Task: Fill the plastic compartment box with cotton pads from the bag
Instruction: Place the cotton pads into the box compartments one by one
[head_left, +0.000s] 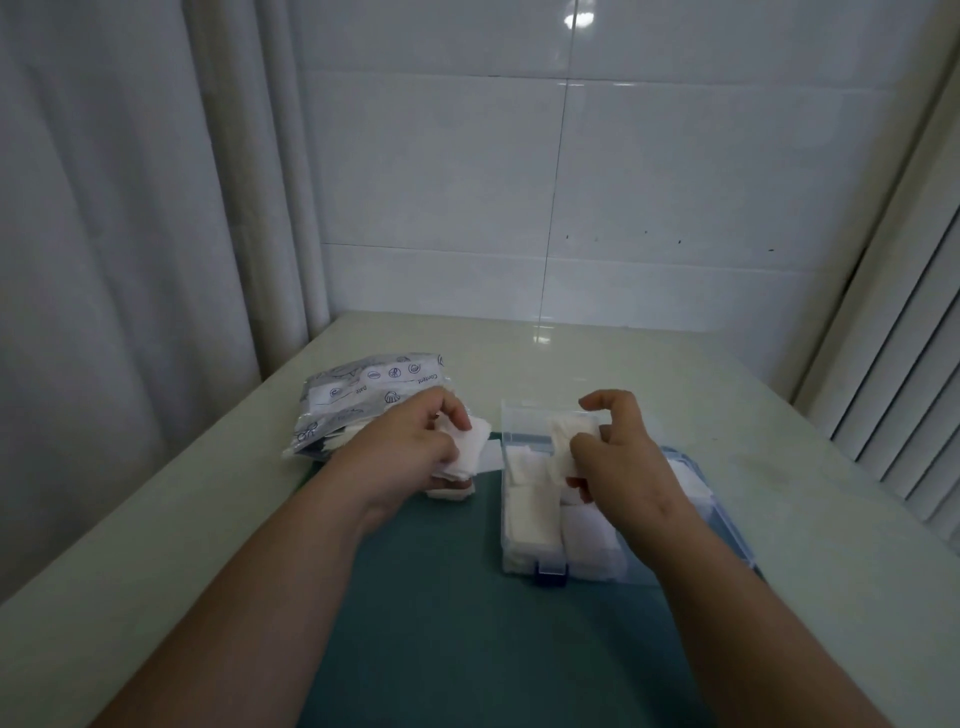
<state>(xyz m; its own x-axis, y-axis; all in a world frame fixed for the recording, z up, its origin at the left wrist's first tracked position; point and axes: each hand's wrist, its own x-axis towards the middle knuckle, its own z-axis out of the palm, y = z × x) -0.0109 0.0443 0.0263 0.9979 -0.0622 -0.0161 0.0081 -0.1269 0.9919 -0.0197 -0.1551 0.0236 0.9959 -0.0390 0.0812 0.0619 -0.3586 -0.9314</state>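
Fingertips of my right hand (618, 452) pinch a limp cotton pad (561, 441) over the far end of the plastic box (504, 525), at the green mat's (457, 639) right edge. Fingers of my left hand (410, 447) curl round a loose stack of pads (470, 454) beside the bag (363, 395), by the mat's far left corner. They look light, soft and apt to fan apart, so they are best pinched across the flat faces.

bag (363, 395) printed "Content", "Date"
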